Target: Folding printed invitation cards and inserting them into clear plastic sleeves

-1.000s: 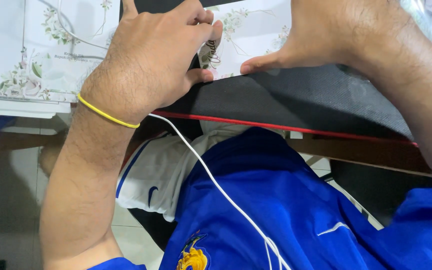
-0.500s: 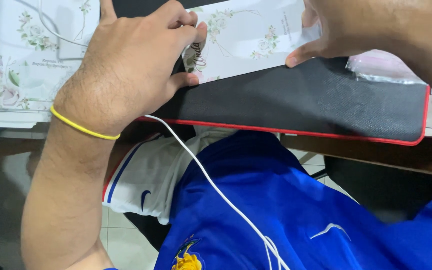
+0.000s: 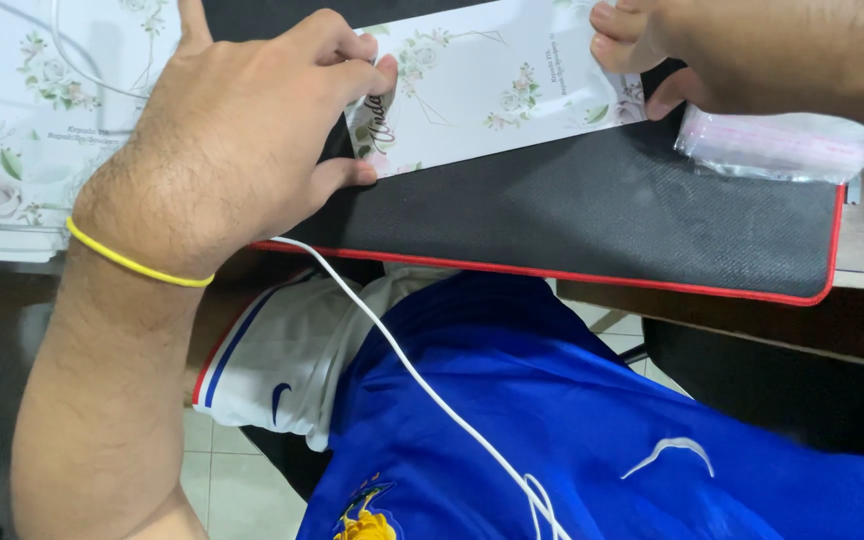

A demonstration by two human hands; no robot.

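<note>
At the bottom of the frame lies the blue jersey (image 3: 592, 420) of the person, with a white cable (image 3: 422, 385) running diagonally across it from the lower centre up toward the left wrist. To the left of the jersey shows a patch of white shorts (image 3: 272, 365) with red and blue stripes.

Above that, the left forearm rises along the left side, a yellow rubber band (image 3: 132, 262) around the wrist. The left hand (image 3: 242, 150) sits at centre left, its thumb and fingers closed on the left end of a floral printed card (image 3: 482, 85).

The card lies tilted across the upper centre of the frame, resting on a black desk mat with a red edge (image 3: 592, 225) that spans the middle of the picture. The right hand (image 3: 742, 55), at the upper right, pinches the card's right end between thumb and fingertips.

Just below the right hand, on the mat's right end, lies a clear plastic sleeve (image 3: 782, 145). In the upper left corner, beside the mat, rests a stack of similar floral cards (image 3: 22, 130).
</note>
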